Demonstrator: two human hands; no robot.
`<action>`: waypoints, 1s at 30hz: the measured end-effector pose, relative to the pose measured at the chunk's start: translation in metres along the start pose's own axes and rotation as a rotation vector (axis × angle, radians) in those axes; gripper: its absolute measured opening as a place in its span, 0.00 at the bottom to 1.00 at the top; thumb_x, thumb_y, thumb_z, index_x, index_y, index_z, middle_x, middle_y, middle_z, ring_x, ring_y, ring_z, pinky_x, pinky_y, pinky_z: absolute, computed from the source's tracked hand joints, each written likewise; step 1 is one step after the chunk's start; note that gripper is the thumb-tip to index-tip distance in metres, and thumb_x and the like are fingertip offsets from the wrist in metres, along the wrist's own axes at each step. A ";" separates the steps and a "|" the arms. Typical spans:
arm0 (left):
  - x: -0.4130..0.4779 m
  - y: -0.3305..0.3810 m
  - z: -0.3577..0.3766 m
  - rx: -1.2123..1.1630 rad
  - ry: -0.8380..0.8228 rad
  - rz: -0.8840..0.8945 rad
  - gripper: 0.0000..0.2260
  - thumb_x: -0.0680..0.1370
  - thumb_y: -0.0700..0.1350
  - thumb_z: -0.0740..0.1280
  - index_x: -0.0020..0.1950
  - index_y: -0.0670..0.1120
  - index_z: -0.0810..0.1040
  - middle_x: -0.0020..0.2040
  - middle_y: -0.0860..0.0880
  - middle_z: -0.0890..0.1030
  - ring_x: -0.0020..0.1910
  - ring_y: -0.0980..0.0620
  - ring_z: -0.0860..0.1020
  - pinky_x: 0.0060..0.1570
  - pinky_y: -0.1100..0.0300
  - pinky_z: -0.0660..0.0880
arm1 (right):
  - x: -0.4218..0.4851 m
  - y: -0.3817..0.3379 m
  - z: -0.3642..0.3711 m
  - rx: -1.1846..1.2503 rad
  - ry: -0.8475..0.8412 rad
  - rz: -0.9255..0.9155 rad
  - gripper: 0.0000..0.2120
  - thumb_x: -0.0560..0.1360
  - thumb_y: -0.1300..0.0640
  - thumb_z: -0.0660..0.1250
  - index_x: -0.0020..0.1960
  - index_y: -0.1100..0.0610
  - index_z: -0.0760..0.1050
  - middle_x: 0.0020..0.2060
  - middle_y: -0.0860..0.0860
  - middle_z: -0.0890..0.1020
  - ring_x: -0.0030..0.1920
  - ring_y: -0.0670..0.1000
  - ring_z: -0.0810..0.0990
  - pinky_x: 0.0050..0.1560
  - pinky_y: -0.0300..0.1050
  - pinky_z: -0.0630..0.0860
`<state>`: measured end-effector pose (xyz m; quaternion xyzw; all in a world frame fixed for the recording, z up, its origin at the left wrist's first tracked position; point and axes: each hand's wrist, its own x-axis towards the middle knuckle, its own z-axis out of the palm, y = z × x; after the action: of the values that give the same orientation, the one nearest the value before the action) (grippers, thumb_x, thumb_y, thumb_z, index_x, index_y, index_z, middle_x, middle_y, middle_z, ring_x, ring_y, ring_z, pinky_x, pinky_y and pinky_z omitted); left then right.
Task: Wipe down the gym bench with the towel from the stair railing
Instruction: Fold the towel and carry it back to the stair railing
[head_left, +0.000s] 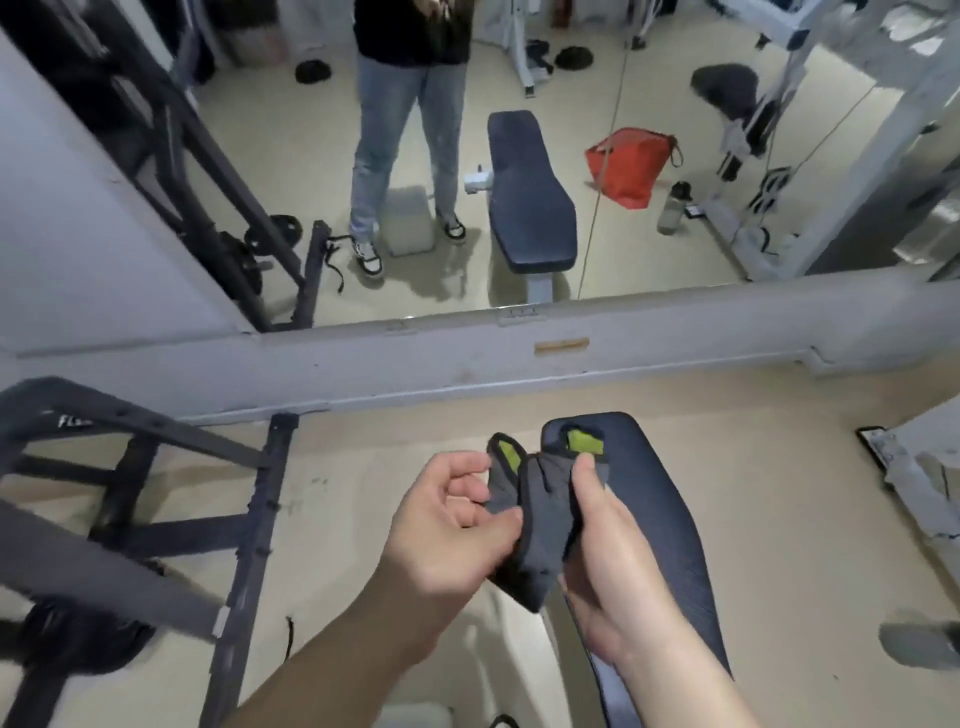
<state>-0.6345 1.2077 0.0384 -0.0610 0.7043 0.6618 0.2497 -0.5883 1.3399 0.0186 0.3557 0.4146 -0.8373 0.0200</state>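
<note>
Both our hands, left hand (451, 525) and right hand (613, 561), close their fingers (584, 475) on the towel (540, 512), a bunched dark grey cloth with lime-green patches, above the bench (660, 499).

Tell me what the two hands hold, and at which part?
Both hands grip the grey towel: the left hand pinches its left edge, the right hand clasps its right side, above the bench.

Left hand (447, 525) and right hand (605, 561) raised together, fingers (584, 475) curled closed.
</note>
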 end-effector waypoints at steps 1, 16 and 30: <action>-0.009 -0.003 -0.007 0.011 0.090 0.007 0.18 0.71 0.34 0.77 0.57 0.46 0.77 0.43 0.48 0.75 0.31 0.59 0.74 0.33 0.68 0.74 | -0.005 0.004 0.007 0.002 -0.018 0.007 0.24 0.84 0.39 0.58 0.68 0.55 0.79 0.56 0.58 0.89 0.58 0.58 0.88 0.69 0.61 0.77; -0.167 -0.043 -0.211 -0.215 0.297 -0.041 0.18 0.70 0.60 0.77 0.38 0.49 0.75 0.38 0.45 0.81 0.37 0.48 0.78 0.40 0.55 0.72 | -0.122 0.139 0.173 -0.586 -0.493 -0.052 0.19 0.81 0.38 0.64 0.57 0.50 0.84 0.48 0.52 0.91 0.41 0.49 0.88 0.37 0.43 0.71; -0.432 -0.213 -0.528 -0.642 0.531 -0.125 0.07 0.74 0.42 0.66 0.49 0.42 0.81 0.47 0.45 0.86 0.46 0.45 0.82 0.44 0.54 0.72 | -0.322 0.423 0.360 -0.627 -0.786 0.171 0.16 0.80 0.50 0.70 0.57 0.62 0.86 0.56 0.60 0.89 0.60 0.59 0.87 0.64 0.56 0.81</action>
<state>-0.3136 0.5690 0.0330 -0.3466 0.4972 0.7925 0.0676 -0.4175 0.7239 0.0731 0.0236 0.5765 -0.7386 0.3488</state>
